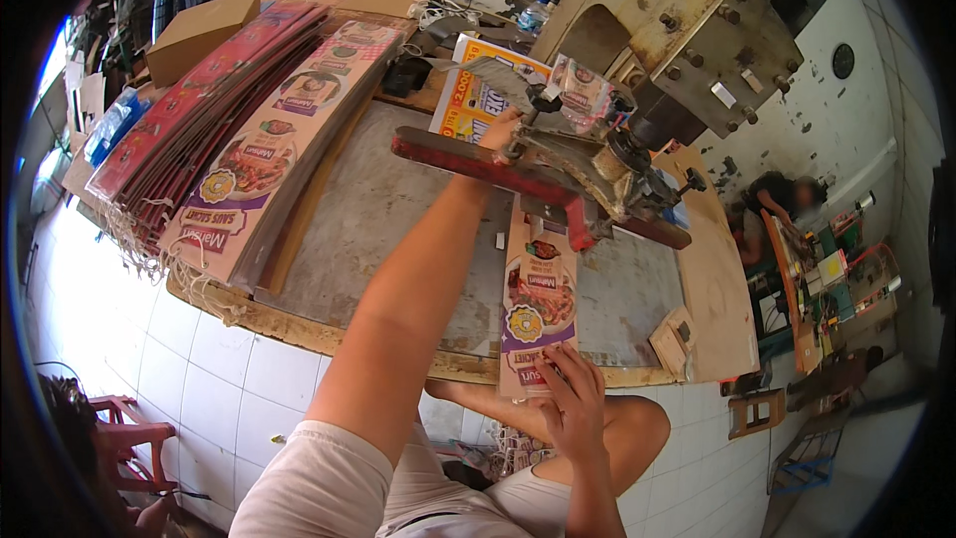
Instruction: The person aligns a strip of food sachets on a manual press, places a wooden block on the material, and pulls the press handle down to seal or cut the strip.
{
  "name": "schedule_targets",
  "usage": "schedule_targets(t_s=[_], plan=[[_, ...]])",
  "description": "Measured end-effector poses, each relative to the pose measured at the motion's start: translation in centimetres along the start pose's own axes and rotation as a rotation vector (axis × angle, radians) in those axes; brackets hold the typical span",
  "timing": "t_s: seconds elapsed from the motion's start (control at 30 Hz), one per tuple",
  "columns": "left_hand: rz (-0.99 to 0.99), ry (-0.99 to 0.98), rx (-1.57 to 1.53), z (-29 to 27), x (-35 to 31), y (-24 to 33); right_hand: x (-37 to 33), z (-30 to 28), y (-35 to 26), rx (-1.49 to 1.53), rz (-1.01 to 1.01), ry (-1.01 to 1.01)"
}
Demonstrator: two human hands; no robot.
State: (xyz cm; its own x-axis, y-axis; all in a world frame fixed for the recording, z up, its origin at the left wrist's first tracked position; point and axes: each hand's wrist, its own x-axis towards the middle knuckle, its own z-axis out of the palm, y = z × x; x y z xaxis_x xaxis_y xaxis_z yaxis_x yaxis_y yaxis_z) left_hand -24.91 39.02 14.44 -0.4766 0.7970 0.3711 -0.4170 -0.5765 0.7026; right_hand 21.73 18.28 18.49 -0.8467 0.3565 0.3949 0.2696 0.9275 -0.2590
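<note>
A long printed strip point(539, 304), beige and purple with food pictures, lies lengthwise under the press head, its near end hanging over the table edge. My right hand point(575, 394) holds that near end, with the fingers on top of the print. Stretched forward over the table, my left arm reaches past the red bar point(453, 160) of the press. My left hand point(499, 130) is beside the metal clamp frame point(588, 161); the bar and frame partly hide its fingers, so its grip does not show.
Stacks of similar printed strips point(261, 154) with strings fill the table's left side, by a cardboard box point(204, 32). The heavy press point(687, 35) rises at the back right. A wooden block point(674, 341) sits near the right front edge. Another person point(782, 201) works farther right.
</note>
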Motion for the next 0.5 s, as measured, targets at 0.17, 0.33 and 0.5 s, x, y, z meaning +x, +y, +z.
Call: schedule_targets(t_s=[0.17,0.33,0.5], plan=[[0.157,0.012,0.161,0.0,-1.8,1.1,-0.1,0.4,0.8,0.037,-0.031,0.006],[0.069,-0.015,0.281,1.8,-3.3,4.0,-0.3,0.4,1.2,0.025,-0.018,0.010],[-0.290,0.233,-0.507,3.7,-4.3,5.7,-0.8,0.7,1.1,0.044,-0.022,0.017]])
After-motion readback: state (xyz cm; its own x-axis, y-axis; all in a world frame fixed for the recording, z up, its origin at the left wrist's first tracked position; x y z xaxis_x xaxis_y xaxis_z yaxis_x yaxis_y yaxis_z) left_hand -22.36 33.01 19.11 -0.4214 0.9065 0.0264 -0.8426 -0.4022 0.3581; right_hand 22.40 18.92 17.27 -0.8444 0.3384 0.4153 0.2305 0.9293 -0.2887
